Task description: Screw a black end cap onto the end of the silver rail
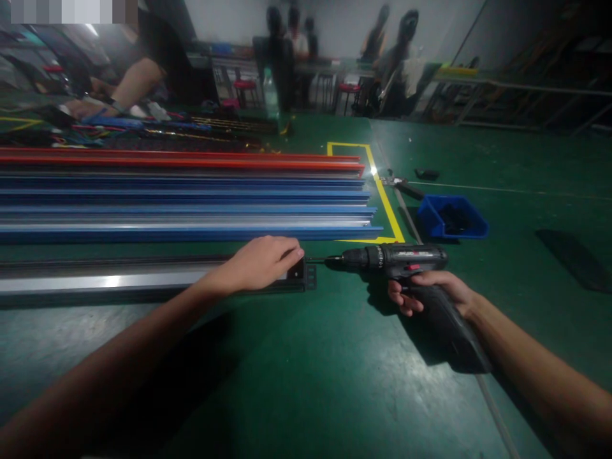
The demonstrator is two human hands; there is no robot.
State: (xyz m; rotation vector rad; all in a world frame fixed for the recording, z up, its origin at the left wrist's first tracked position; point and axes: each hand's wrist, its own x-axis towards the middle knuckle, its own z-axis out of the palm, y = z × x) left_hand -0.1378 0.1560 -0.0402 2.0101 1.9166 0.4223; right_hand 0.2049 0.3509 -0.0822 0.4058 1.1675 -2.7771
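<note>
My right hand [430,290] is wrapped round the grip of a black cordless drill [411,256], which points left. Its thin bit meets the end of a long black and silver profile [105,279] lying on the green surface. Over that end rests my left hand [261,262], fingers closed round the profile's top near a black end piece [306,275]. The exact contact between bit and end piece is too small to make out.
Long blue profiles [191,210] and red profiles [191,158] lie beyond. A blue bin [452,220] with dark parts, pliers [401,185] and yellow tape [389,207] are at right. A person's arm [136,83] reaches over wires at upper left; people are blurred behind.
</note>
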